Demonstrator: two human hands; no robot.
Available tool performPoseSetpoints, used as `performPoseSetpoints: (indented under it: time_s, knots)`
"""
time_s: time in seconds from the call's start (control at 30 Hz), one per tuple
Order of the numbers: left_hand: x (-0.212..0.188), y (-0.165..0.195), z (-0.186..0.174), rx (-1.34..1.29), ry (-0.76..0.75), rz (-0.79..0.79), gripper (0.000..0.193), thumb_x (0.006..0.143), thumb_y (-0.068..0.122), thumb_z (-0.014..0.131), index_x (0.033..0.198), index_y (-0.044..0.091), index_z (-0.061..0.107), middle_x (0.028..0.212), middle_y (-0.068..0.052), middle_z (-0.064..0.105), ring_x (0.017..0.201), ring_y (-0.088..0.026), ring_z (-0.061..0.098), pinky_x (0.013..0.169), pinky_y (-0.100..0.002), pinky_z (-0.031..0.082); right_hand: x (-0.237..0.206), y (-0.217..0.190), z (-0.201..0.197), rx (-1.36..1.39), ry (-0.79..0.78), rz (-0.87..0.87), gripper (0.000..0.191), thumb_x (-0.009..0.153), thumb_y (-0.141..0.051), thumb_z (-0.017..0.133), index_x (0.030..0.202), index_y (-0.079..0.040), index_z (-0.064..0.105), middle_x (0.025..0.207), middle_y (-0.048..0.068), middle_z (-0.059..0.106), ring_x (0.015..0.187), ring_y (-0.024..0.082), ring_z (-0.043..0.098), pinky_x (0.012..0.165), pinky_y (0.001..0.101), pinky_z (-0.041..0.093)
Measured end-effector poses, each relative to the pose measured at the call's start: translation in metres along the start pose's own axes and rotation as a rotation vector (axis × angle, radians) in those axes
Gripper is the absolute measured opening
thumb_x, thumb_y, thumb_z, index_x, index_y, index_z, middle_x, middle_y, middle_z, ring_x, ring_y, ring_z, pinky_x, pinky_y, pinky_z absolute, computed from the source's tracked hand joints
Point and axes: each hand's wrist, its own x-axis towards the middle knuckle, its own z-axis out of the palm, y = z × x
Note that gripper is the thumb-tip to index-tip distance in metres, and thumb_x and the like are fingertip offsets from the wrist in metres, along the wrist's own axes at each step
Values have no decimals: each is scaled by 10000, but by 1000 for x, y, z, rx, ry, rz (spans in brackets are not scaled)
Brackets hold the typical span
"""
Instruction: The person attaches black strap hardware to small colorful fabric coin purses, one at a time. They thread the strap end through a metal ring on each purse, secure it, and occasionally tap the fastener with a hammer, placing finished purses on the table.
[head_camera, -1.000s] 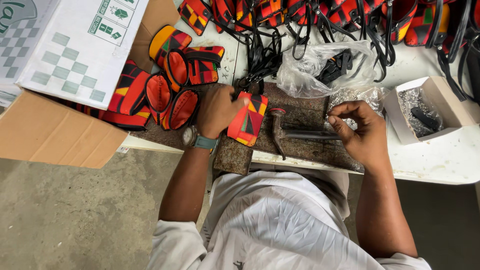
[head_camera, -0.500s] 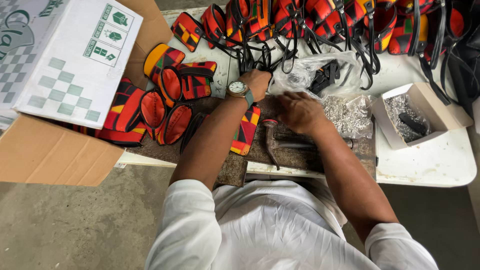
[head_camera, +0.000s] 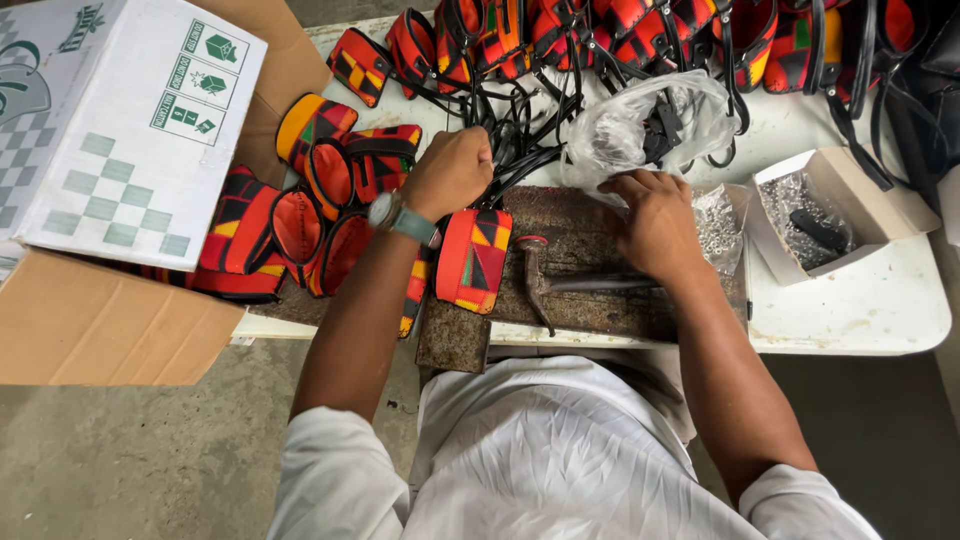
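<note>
Left hand (head_camera: 452, 172) closed in fist on black straps (head_camera: 520, 135), mid surface (head_camera: 860, 310), wristwatch on wrist. Right hand (head_camera: 655, 222) flat, fingers spread, pressing edge of clear plastic bag (head_camera: 645, 125) (holds nothing I can make out). Hammer (head_camera: 560, 285) lying on rusty metal slab (head_camera: 590, 310) at near edge, just beside right hand. Red patterned pouch (head_camera: 473, 257) between the two hands, overhanging slab. Open box of small metal fittings (head_camera: 810, 215) toward right edge

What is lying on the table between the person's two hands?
In the head view, a hammer lies on the rusty metal slab between the left hand and right hand, beside a red patterned pouch.
</note>
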Motion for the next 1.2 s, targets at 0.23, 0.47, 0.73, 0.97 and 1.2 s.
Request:
performPoseSetpoints:
  time_s: [0.23, 0.47, 0.73, 0.97, 1.2]
  knots:
    - [-76, 61, 10, -377, 43, 50, 88, 879, 84, 688, 910, 18, 639, 776, -113, 721, 724, -196, 749, 653, -354, 576, 13, -47, 8, 1679, -61, 386, 166, 983, -283, 611, 1092, -157, 606, 1181, 99, 742, 1009, 225, 735, 826, 355, 580]
    - [-114, 91, 37, -526, 30, -11, 204, 922, 202, 744, 959, 19, 662, 844, -70, 749, 850, -153, 763, 781, -293, 596, -21, -48, -4, 1576, -4, 255, 286, 1035, -193, 635, 1223, 22, 660, 888, 130, 728, 712, 190, 675, 661, 301, 557]
    - [-52, 84, 81, -1034, 114, -59, 312, 987, 213, 713, 1175, -31, 670, 1025, -80, 724, 959, -144, 685, 808, -321, 577, -47, -55, -6, 1260, -83, 151, 250, 1025, -185, 649, 1151, 31, 652, 893, 127, 733, 681, 146, 659, 631, 271, 557]
    - [-40, 62, 96, -1419, 206, 38, 156, 1002, 48, 705, 1142, -21, 717, 1068, -88, 742, 988, -162, 724, 953, -328, 593, -81, -45, 15, 1836, -370, 304, 318, 1040, -289, 605, 1169, 2, 599, 714, 84, 664, 490, 123, 591, 493, 285, 526]
    - [-51, 81, 91, -1583, 47, -116, 181, 999, 97, 699, 1127, -30, 710, 1029, -100, 738, 929, -183, 724, 849, -350, 628, -94, -38, 27, 2289, -703, 261, 381, 1145, -327, 556, 1214, 43, 615, 677, 49, 614, 501, 138, 570, 511, 359, 537]
